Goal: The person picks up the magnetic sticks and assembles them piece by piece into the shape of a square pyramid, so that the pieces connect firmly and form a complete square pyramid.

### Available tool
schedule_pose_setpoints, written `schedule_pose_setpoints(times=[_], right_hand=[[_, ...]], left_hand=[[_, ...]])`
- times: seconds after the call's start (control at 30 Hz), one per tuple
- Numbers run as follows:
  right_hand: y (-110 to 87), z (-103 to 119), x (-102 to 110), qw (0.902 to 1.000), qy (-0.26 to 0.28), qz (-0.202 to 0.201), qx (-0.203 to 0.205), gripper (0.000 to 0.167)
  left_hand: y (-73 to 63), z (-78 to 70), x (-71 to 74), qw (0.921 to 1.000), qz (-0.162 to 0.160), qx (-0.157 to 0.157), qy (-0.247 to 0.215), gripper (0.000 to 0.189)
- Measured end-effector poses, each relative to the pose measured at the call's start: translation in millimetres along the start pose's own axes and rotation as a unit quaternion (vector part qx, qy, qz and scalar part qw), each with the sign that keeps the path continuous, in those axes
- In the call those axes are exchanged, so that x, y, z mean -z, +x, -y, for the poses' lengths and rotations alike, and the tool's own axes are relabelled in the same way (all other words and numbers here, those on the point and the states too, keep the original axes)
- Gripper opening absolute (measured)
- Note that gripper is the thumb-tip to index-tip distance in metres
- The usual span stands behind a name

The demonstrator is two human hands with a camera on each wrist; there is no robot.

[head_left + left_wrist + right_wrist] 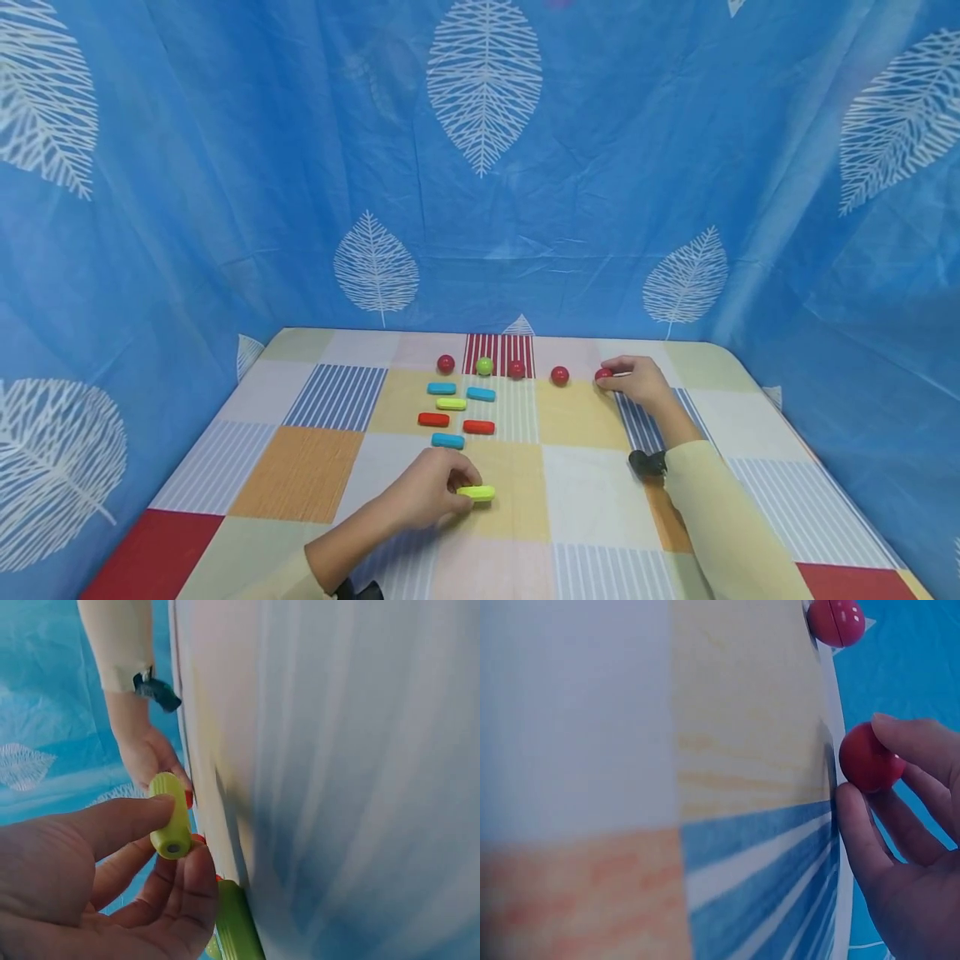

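Observation:
My left hand [423, 492] pinches a yellow-green magnetic toy rod [478, 493] between thumb and fingers, low over the near part of the tablecloth. In the left wrist view that rod [171, 817] is ribbed, with a dark round disc in its end. At the far right of the table, my right hand [637, 385] holds a red ball [602, 375] by thumb and fingertips. The right wrist view has this ball [870, 757] close to the cloth. Left of it along the back lie a red ball [559, 376], another red ball [516, 369], a green ball [484, 366] and a red ball [446, 363].
Beyond my left hand lie blue rods [447, 441], red rods [478, 427] and a yellow-green rod [451, 404] in loose rows. A patchwork-print cloth [300, 471] covers the table. Blue leaf-print curtains [570, 183] hang behind it and at both sides.

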State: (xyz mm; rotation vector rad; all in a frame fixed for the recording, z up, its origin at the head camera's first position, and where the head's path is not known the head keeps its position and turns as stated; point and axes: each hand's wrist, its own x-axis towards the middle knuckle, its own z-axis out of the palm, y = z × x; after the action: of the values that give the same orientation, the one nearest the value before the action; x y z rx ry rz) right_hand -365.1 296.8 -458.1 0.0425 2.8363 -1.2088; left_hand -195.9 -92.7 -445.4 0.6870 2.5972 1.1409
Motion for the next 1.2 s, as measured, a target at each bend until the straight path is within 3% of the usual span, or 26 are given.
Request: schedule_pose_setpoints(times=[0.23, 0.53, 0.73, 0.97, 1.2], right_hand=[[-17.4, 3, -1, 0.9988, 0.001, 0.040, 0.028, 0.045], [-41.8, 15, -6, 0.9963, 0.014, 0.079, 0.031, 0.047], [-58.5, 21, -10, 0.9935, 0.022, 0.104, 0.038, 0.039], [-80.9, 24, -19, 0.9913, 0.051, 0.120, 0.014, 0.036], [-101.5, 33, -27, 0.9900, 0.046, 0.132, 0.017, 0.031]], left_hand=[[16.3, -3.7, 0.2, 0.9998, -0.016, -0.014, 0.004, 0.018], [35.8, -5.9, -5.5, 0.9996, -0.026, 0.004, 0.012, 0.021], [48.7, -8.2, -10.6, 0.9994, -0.031, 0.009, 0.008, 0.022], [64.8, -14.6, -20.6, 0.9995, -0.030, 0.006, -0.005, 0.020], [74.3, -26.9, -28.8, 0.9989, -0.021, 0.042, -0.008, 0.020]])
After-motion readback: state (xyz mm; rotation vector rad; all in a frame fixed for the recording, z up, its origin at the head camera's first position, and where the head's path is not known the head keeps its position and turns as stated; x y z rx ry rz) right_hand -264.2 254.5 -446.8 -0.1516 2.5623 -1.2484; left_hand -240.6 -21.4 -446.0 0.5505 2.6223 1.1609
